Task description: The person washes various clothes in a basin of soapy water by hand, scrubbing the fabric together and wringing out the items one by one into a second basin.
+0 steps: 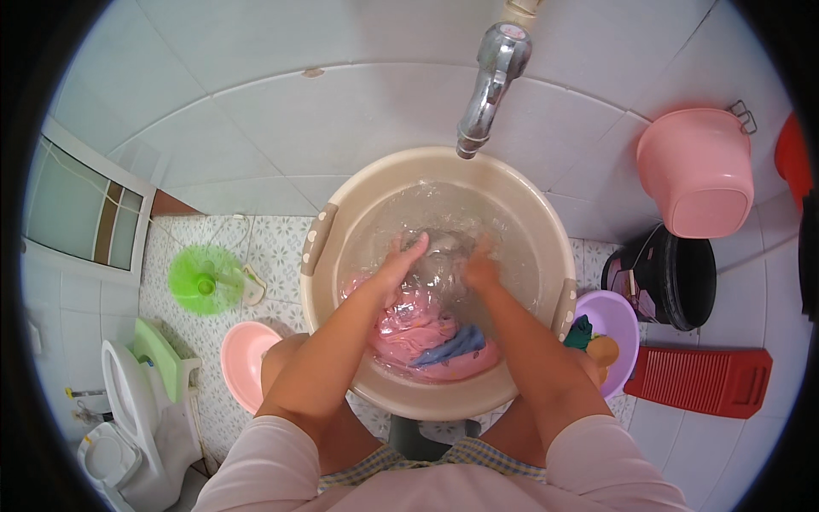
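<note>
A large beige plastic basin [537,205] of water stands before me, below a chrome tap [483,96]. My left hand [403,259] is at the water's surface, thumb and fingers spread, with nothing seen in it. Opposite it, my right hand [481,262] is blurred and partly under the water; its fingers look apart and hold nothing visible. Churned water lies between the two palms. Wet pink fabric [416,336] is bunched in the near part of the basin, partly submerged, below my left hand. A piece of blue fabric [451,349] rests on top of it.
On the right are a purple basin [624,326] holding dark green cloth, a red washboard [700,382], a black bucket [688,278] and a pink bucket [697,173] at the wall. Leftward are a pink basin [240,365], a green fan [205,280], a green stool [160,358] and a toilet [131,390].
</note>
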